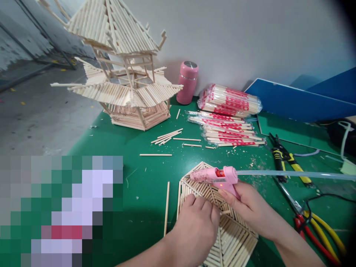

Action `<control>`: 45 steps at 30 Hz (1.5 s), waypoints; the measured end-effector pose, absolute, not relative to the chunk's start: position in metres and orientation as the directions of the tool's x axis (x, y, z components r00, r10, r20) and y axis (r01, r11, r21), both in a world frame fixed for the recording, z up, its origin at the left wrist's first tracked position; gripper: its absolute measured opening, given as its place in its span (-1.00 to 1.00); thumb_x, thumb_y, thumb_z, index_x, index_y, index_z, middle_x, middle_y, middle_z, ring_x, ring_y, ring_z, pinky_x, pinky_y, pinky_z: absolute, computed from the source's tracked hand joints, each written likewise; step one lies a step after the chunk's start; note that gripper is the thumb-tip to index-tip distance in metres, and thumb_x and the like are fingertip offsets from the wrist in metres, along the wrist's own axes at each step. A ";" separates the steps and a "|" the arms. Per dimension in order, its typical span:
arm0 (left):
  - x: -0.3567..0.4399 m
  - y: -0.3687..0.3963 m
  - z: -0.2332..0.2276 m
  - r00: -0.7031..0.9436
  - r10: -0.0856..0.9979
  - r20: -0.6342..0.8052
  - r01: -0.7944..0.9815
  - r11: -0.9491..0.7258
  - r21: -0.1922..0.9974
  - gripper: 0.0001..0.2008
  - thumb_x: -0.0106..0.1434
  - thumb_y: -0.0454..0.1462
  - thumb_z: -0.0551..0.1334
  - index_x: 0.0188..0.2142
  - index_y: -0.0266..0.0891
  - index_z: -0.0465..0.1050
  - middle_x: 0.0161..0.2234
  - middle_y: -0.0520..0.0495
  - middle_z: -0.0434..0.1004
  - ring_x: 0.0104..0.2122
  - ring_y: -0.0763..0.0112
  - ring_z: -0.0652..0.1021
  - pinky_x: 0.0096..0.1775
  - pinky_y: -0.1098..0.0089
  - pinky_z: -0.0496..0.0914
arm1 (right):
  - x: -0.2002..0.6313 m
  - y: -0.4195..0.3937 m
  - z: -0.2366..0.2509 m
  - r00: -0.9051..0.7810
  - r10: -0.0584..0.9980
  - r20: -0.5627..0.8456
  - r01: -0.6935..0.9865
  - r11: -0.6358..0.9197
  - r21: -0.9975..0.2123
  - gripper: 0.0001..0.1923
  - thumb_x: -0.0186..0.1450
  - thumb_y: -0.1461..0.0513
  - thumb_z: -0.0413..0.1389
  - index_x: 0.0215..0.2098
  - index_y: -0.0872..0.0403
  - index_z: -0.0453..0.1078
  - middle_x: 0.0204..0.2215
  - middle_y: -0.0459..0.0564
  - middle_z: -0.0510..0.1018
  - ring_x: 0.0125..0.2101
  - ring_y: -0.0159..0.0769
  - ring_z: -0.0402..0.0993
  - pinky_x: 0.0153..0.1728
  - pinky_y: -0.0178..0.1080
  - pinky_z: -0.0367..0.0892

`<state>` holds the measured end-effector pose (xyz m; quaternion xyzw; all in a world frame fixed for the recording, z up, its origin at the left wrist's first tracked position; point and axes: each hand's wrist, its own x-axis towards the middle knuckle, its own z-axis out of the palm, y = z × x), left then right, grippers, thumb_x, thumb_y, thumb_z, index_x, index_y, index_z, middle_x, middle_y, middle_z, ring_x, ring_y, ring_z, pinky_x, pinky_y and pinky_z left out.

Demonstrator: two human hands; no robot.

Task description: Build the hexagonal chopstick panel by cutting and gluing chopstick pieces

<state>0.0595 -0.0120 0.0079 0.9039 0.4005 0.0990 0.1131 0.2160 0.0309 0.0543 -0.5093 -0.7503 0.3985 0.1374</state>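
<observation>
A flat hexagonal panel of glued wooden sticks [230, 237] lies on the green table [133, 181] in front of me. My left hand [196, 226] rests on the panel with its fingers curled down onto the sticks. My right hand [250, 207] grips a pink hot glue gun [215, 177] just above the panel, nozzle pointing left. A clear glue stick [294, 173] juts out of the gun's back to the right. A short stick piece shows between the two hands.
A tall pagoda model of sticks [122, 74] stands at the back left, a pink flask [187, 82] beside it. Packs of wrapped chopsticks [228, 111] lie behind. Loose sticks [167, 137] are scattered mid-table. Cutters and pliers [289, 163] lie at the right, and blue boards [300, 102] lean behind.
</observation>
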 end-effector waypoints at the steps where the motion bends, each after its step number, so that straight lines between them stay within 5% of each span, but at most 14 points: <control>1: 0.059 -0.012 0.008 0.662 0.745 0.081 0.700 -0.653 0.288 -0.96 0.11 -0.40 0.07 -0.43 -0.27 0.24 -0.48 -0.02 0.38 -0.49 0.34 0.36 -0.45 0.30 0.18 | 0.215 0.031 0.054 -0.447 0.872 -0.202 0.651 0.163 -0.741 -0.76 0.28 0.16 -0.10 -0.44 0.06 0.31 -0.53 -0.10 0.41 -0.51 -0.36 0.32 -0.40 -0.31 0.27; 9: 0.061 -0.013 0.006 0.663 0.746 0.057 0.698 -0.645 0.311 -0.94 0.13 -0.41 0.05 -0.40 -0.26 0.25 -0.46 -0.02 0.39 -0.47 0.32 0.37 -0.43 0.28 0.22 | 0.212 0.029 0.054 -0.477 0.859 -0.186 0.605 0.167 -0.778 -0.78 0.27 0.18 -0.09 -0.42 0.07 0.33 -0.49 -0.07 0.43 -0.44 -0.33 0.34 -0.26 -0.24 0.28; 16: 0.059 -0.013 0.009 0.666 0.741 0.081 0.696 -0.658 0.287 -0.96 0.13 -0.40 0.07 -0.41 -0.27 0.24 -0.46 -0.03 0.37 -0.48 0.35 0.36 -0.45 0.30 0.19 | 0.219 0.030 0.052 -0.412 0.892 -0.187 0.635 0.134 -0.761 -0.75 0.28 0.15 -0.10 -0.44 0.09 0.30 -0.55 -0.11 0.39 -0.52 -0.36 0.31 -0.48 -0.34 0.25; 23: 0.060 -0.012 0.008 0.665 0.741 0.096 0.692 -0.659 0.294 -0.95 0.14 -0.40 0.05 -0.41 -0.27 0.25 -0.46 -0.03 0.38 -0.50 0.33 0.35 -0.48 0.30 0.17 | 0.222 0.033 0.053 -0.402 0.894 -0.198 0.615 0.104 -0.781 -0.74 0.28 0.14 -0.10 -0.46 0.10 0.29 -0.54 -0.10 0.40 -0.52 -0.37 0.29 -0.49 -0.34 0.26; 30: 0.060 -0.013 0.006 0.662 0.746 0.070 0.702 -0.649 0.293 -0.97 0.13 -0.39 0.08 -0.39 -0.27 0.24 -0.46 -0.02 0.38 -0.49 0.34 0.37 -0.47 0.30 0.16 | 0.218 0.036 0.054 -0.419 0.883 -0.211 0.557 0.066 -0.828 -0.75 0.28 0.16 -0.10 -0.22 0.11 0.35 -0.37 -0.03 0.49 -0.37 -0.30 0.39 -0.32 -0.28 0.30; 36: 0.060 -0.012 0.006 0.657 0.747 0.101 0.702 -0.655 0.280 -0.96 0.12 -0.40 0.08 -0.41 -0.27 0.24 -0.47 -0.02 0.39 -0.51 0.34 0.37 -0.48 0.30 0.16 | 0.219 0.034 0.052 -0.398 0.893 -0.210 0.595 0.078 -0.800 -0.76 0.28 0.16 -0.08 -0.44 0.10 0.32 -0.50 -0.09 0.44 -0.49 -0.36 0.33 -0.48 -0.36 0.26; 45: 0.060 -0.013 0.005 0.649 0.748 0.136 0.703 -0.659 0.268 -0.96 0.10 -0.40 0.08 -0.44 -0.27 0.24 -0.49 -0.02 0.40 -0.53 0.35 0.36 -0.50 0.31 0.16 | 0.219 0.030 0.049 -0.417 0.880 -0.229 0.593 0.072 -0.802 -0.80 0.28 0.17 -0.08 -0.40 0.08 0.31 -0.50 -0.09 0.40 -0.48 -0.36 0.29 -0.47 -0.36 0.25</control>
